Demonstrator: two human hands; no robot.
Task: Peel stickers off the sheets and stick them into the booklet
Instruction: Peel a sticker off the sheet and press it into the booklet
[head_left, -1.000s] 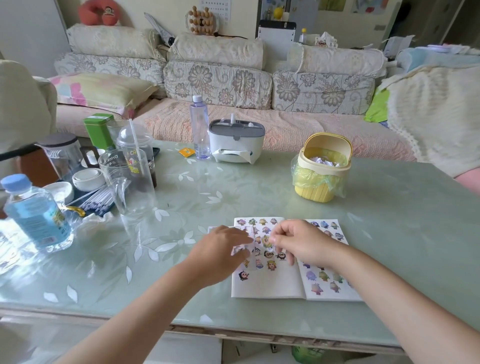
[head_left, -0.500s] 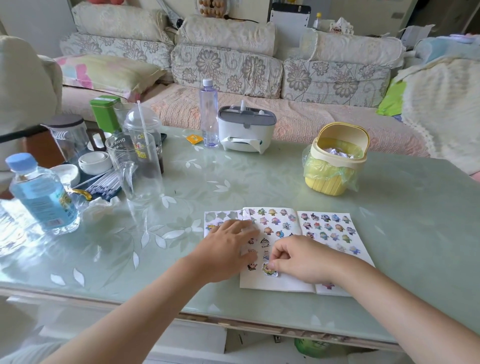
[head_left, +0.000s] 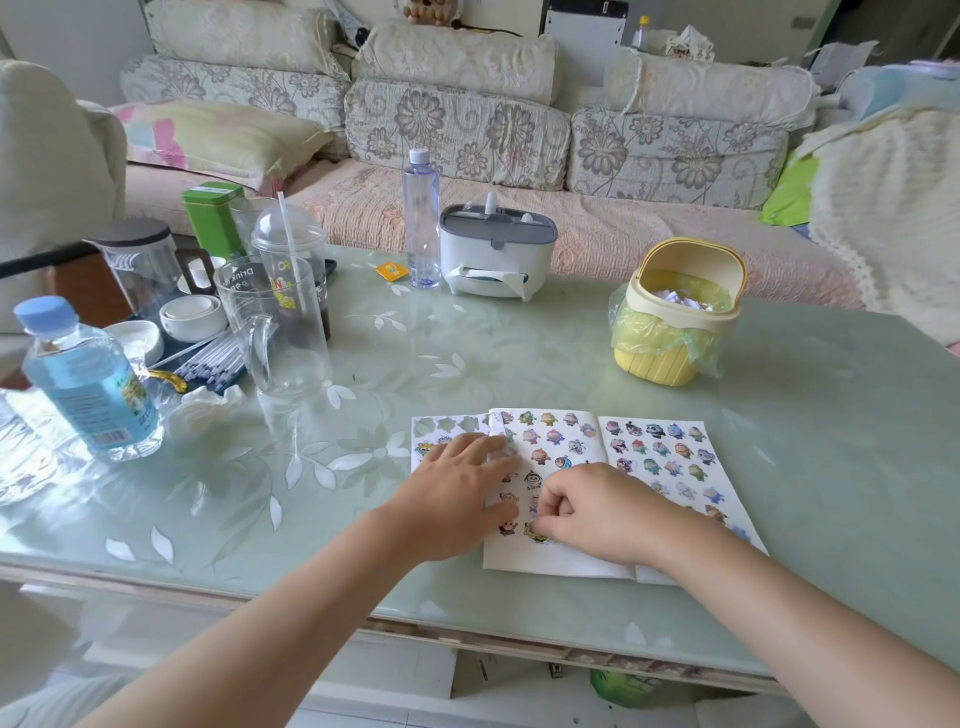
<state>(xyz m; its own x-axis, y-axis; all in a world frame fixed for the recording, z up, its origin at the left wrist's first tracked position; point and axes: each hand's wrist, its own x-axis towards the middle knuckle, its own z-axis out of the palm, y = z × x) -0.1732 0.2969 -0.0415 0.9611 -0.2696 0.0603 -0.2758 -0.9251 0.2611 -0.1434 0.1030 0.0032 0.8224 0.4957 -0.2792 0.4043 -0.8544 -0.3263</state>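
While the left hand (head_left: 457, 499) lies flat, fingers straight and slightly spread, across the sticker sheet (head_left: 441, 427) and the left margin of the open booklet (head_left: 561, 564), the right hand (head_left: 608, 514) is curled tight, thumb and forefinger pinching a yellow-green sticker (head_left: 536, 534) against the lower part of the booklet's left page. The booklet lies flat on the glass-topped bench (head_left: 519, 343) near its front edge, both pages covered in rows of small cartoon figures; the right forearm crosses the lower corner of the right page. The sticker sheet sits at 9 o'clock from the booklet, touching or tucked under its left edge, with several empty cut-outs along its top row. At 1 o'clock from the booklet, well apart, stands a yellow mini bin (head_left: 670, 343) lined with a plastic bag, its lid tipped back. At 12 o'clock, near the bench's far edge, a white tissue holder (head_left: 493, 260) stands just beside a clear bottle (head_left: 422, 218). At 10 o'clock are a clear glass jug (head_left: 275, 327) and a domed cup with a straw (head_left: 291, 244); a blue-capped bottle (head_left: 88, 384) stands at 9 o'clock, far left.
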